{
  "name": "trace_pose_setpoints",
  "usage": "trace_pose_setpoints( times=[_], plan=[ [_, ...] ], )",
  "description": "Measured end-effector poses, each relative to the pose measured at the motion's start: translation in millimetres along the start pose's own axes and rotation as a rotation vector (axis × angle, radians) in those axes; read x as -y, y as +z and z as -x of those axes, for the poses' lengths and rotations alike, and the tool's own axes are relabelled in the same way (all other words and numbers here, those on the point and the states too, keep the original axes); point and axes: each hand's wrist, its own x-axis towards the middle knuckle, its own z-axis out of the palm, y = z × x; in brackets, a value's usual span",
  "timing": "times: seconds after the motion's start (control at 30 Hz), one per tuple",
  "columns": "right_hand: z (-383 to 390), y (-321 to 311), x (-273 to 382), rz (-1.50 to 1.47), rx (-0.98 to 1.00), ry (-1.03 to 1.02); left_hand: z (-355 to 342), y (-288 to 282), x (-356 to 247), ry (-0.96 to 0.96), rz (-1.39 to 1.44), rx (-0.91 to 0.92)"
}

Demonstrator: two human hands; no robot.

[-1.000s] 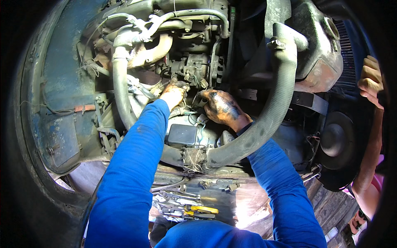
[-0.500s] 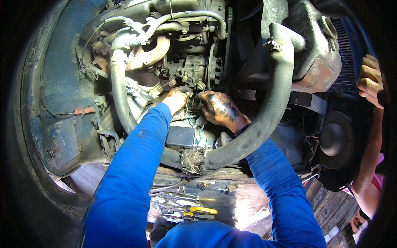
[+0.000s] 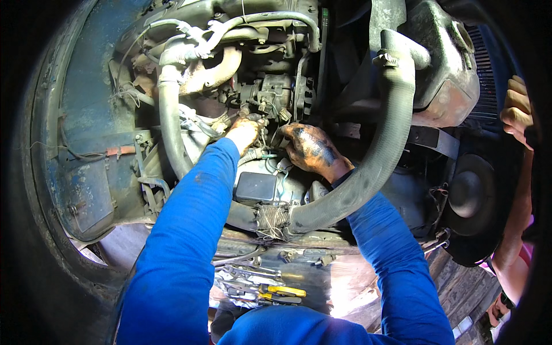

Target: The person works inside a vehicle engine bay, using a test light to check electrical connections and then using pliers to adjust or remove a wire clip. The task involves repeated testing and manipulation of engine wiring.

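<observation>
In the engine bay, my left hand reaches in beside the lower side of a dusty alternator, its fingers closed among small wires and connectors. Across from it, my right hand is smeared with black grease. Its fingers curl in toward the same wiring; whatever they grip is hidden behind them. A thick black hose arches over my right wrist. Just below the hands lies a dark rectangular box cover with thin wires beside it.
Pliers with yellow handles and several other hand tools lie near my body. A thinner grey hose runs on the left, joined by a wire-wrapped section. At the right edge another person's hand rests on the bodywork.
My left hand has shifted slightly farther in and left, toward the alternator's side. The right hand stays nearly in place. The whole view has moved a little.
</observation>
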Motion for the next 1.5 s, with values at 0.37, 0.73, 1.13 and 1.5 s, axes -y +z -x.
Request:
trace_pose_setpoints(
  times=[0.37,0.73,1.13,1.5],
  plan=[
    [0.1,-0.1,0.3,-0.001,0.015,0.036,7.4,19.9,-6.3,-0.048,-0.227,-0.196],
    [1.9,-3.4,2.7,0.003,0.150,-0.153,21.8,26.2,-34.8,-0.110,-0.598,-0.247],
    [1.6,0.0,-33.2,-0.209,-0.465,-0.265,31.9,15.0,-59.5,0.283,-1.220,-0.193],
    [7.0,19.2,-66.6,0.388,0.047,0.010,47.5,10.1,-67.8,0.124,-1.432,-0.161]
  ],
)
